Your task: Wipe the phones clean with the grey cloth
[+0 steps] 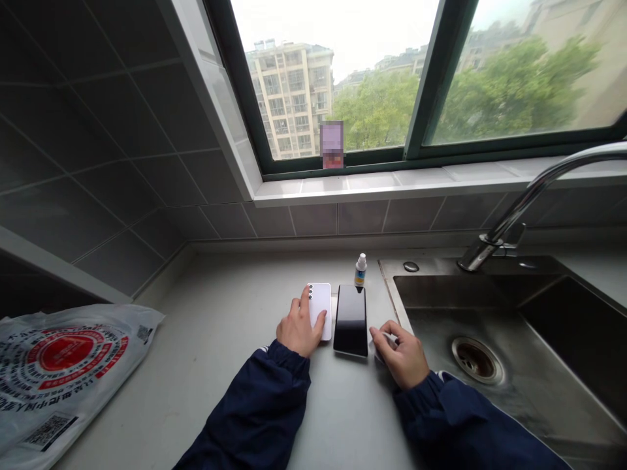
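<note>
A pale lilac smartphone (321, 301) lies back side up on the counter, its camera lenses at the top left. My left hand (300, 329) holds it, fingers along the left edge and thumb on the lower right part. Just right of it lies a black-screened phone (351, 320), face up and slightly tilted in angle. Beside that phone's lower right corner, my right hand (402, 352) is closed with the fingertips together. Something small and whitish shows between its fingers, too hidden to name. A small white spray bottle (360, 270) with a blue and yellow label stands behind the black phone.
To the right is a steel sink (399, 294) with a drain (477, 360) and a curved chrome faucet (509, 209). A printed plastic bag (73, 365) lies at the left on the grey counter (220, 365). A tiled wall and window sill (367, 186) run behind.
</note>
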`<state>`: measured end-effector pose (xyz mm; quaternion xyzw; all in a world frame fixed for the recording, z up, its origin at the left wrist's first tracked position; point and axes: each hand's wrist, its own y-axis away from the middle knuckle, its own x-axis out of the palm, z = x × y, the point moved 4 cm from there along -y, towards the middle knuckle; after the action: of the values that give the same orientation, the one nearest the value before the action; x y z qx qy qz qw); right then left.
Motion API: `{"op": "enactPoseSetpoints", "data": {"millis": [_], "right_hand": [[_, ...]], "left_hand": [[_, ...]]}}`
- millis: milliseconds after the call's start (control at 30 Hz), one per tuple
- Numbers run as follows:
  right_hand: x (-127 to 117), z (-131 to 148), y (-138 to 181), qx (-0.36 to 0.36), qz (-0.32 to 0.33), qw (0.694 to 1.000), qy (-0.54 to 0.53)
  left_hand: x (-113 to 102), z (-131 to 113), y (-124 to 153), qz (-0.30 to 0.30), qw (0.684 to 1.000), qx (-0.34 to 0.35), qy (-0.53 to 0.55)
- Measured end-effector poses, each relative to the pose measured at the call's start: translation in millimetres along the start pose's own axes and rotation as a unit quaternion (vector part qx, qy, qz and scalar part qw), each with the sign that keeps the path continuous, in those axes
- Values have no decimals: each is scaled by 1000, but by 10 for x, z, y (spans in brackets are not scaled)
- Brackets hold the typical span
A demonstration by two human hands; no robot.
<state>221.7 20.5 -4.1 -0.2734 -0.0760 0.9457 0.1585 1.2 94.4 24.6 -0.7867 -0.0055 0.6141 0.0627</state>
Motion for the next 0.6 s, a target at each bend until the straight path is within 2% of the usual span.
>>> {"op": "enactPoseSetpoints", "data": {"millis": [100,200,300,433,467,600], "right_hand": [[21,-27,-35,-1,8,1000,28],[54,-28,-39,-5,30,999,44],[86,-22,-22,-9,54,997,47],[106,-27,-17,1,70,997,39],[106,-31,-21,6,72,997,34],[109,-44,-42,34,85,996,-4]], "left_hand": [[-84,70,-33,7,1000,12,26],[-174,125,-41,-16,998,19,58],[-205,30,31,-48,991,89,85],[-77,-284,264,-46,959,253,119],[-33,-348,325,-50,952,277,121],[119,-435,448,-50,960,248,118]]}}
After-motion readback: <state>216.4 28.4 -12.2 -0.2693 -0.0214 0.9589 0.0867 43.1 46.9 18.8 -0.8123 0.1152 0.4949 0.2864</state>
